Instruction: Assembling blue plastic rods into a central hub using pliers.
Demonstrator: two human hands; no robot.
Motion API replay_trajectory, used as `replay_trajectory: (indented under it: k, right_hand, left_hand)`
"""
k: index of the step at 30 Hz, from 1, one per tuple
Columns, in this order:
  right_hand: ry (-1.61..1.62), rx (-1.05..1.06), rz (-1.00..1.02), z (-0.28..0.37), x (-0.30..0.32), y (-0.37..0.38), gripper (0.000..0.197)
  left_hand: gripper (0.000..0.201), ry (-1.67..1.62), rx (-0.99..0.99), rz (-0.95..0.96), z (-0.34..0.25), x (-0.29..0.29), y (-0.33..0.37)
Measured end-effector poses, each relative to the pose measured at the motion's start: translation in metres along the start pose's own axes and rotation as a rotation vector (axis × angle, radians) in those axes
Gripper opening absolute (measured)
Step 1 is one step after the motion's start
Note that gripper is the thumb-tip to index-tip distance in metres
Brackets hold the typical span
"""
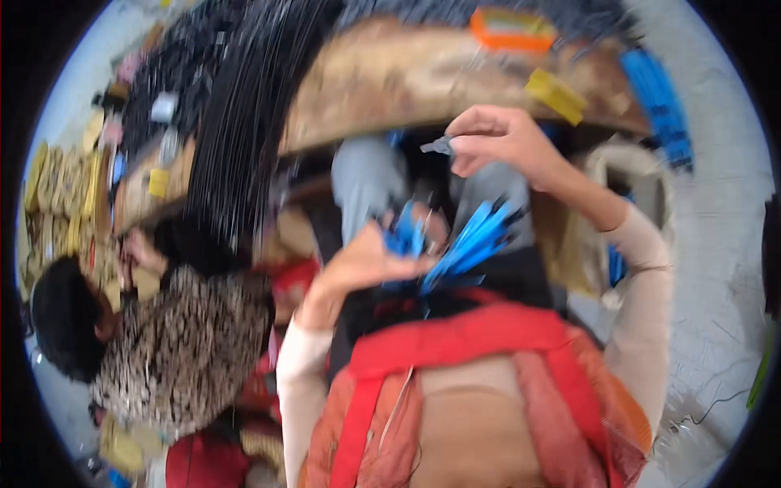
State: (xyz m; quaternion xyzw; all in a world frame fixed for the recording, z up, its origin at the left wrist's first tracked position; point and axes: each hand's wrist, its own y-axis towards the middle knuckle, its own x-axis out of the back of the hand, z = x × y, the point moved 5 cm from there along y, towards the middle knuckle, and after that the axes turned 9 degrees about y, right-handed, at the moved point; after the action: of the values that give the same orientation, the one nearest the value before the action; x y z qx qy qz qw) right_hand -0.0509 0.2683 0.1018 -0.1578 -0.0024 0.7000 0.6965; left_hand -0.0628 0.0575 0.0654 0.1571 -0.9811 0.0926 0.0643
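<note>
My left hand (364, 260) is closed around a bundle of blue strips (476, 244) with dark ends, held low over my lap. The strips fan out on both sides of the fingers; motion blurs their detail. Higher up, by the table's near edge, my right hand (506, 145) pinches a small grey piece (439, 146) between thumb and fingertips. The piece points leftward, and its exact kind is too blurred to make out. The two hands are apart.
Ahead stands a worn wooden table (382, 77) bearing a long bundle of black cables (252, 106), an orange tray (512, 31) and a yellow block (556, 95). More blue strips (657, 106) hang at its right end. A co-worker (183, 350) sits close on my left.
</note>
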Motion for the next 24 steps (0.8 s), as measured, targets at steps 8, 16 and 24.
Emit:
replay_trajectory:
  k: [8, 16, 24]
  right_hand:
    - [0.076, -0.404, 0.164, -0.006, -0.066, -0.030, 0.020]
    - [0.061, -0.381, 0.303, -0.014, -0.069, -0.033, 0.026]
    - [-0.067, -0.371, 0.297, -0.017, -0.064, -0.037, 0.025]
  left_hand:
    - [0.033, 0.051, 0.013, -0.157, -0.022, 0.005, -0.029]
    - [0.037, -0.160, 0.005, -0.151, -0.016, -0.003, -0.037]
    - [0.025, -0.025, -0.049, -0.130, -0.011, -0.008, -0.022]
